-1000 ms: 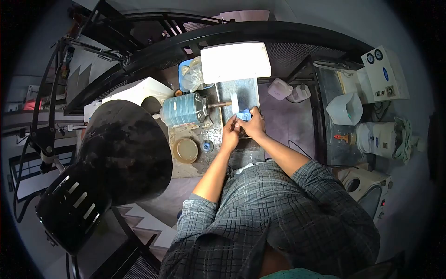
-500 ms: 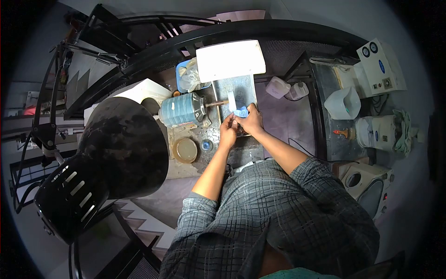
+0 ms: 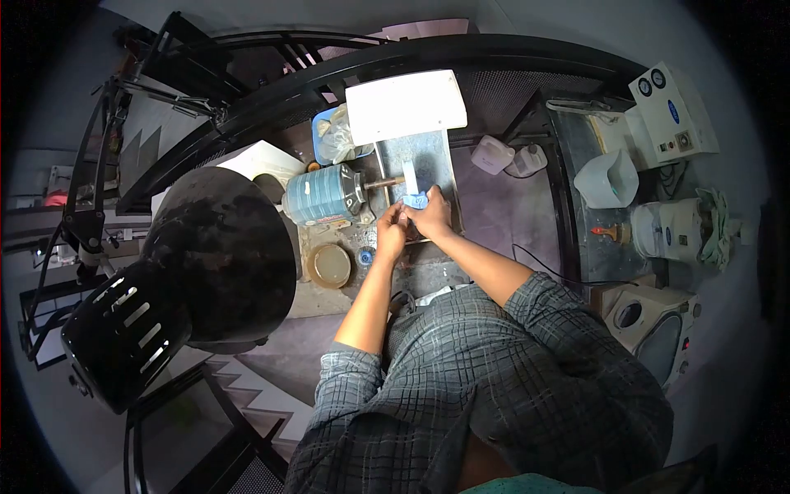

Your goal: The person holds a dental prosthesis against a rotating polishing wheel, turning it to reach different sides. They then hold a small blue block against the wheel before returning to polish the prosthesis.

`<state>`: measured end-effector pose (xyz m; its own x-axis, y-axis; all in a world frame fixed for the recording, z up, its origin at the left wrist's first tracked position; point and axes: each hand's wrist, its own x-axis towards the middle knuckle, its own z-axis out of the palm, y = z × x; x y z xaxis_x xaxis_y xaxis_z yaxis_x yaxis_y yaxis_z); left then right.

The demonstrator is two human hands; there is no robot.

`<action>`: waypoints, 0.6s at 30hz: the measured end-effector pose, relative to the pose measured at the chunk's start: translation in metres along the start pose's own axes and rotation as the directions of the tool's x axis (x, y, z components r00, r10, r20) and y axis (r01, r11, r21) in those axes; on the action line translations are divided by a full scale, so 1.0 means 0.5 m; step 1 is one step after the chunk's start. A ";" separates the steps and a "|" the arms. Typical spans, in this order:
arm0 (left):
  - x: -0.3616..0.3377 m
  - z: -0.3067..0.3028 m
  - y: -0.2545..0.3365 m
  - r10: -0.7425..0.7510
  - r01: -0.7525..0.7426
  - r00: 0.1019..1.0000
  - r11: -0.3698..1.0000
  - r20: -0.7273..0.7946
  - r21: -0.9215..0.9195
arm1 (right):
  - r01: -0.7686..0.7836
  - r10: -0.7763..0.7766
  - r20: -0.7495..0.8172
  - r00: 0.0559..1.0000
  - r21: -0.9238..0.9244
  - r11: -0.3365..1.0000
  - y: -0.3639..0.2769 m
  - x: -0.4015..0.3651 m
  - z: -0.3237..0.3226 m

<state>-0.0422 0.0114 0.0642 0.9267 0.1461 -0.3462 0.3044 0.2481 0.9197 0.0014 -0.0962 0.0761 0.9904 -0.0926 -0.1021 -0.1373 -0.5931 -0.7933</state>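
A small blue piece is held between my two hands, close to a white wheel on the shaft of a blue motor. My right hand has its fingers closed round the piece from the right. My left hand is pinched at its lower left side. Whether the piece touches the wheel cannot be made out. Behind the wheel is a metal tray under a white cover.
A bowl of cloudy liquid and a small blue round item lie left of my hands. A large black lamp fills the left. Right are plastic jugs, a white container and a brush.
Both hands and the blue piece have shifted a little to the left. The grip looks the same, and the view has moved slightly.
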 end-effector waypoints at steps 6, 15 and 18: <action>0.018 -0.015 -0.016 0.104 -0.120 0.989 0.981 0.109 0.153 | -0.110 0.111 -0.019 0.994 0.066 0.992 -0.004 -0.007 -0.006; -0.057 -0.029 0.007 0.056 -0.057 0.998 0.809 0.020 0.586 | 0.099 -0.064 0.169 0.983 -0.209 0.973 0.055 0.111 -0.050; -0.092 -0.054 -0.035 0.044 -0.068 0.998 0.724 0.052 0.687 | 0.182 -0.094 0.287 0.953 -0.297 0.938 0.077 0.126 -0.034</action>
<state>-0.0962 0.0261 0.0590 0.9494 0.1073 -0.2952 0.3090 -0.4878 0.8164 0.0584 -0.1385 0.0492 0.9607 0.1972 -0.1953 0.0474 -0.8101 -0.5844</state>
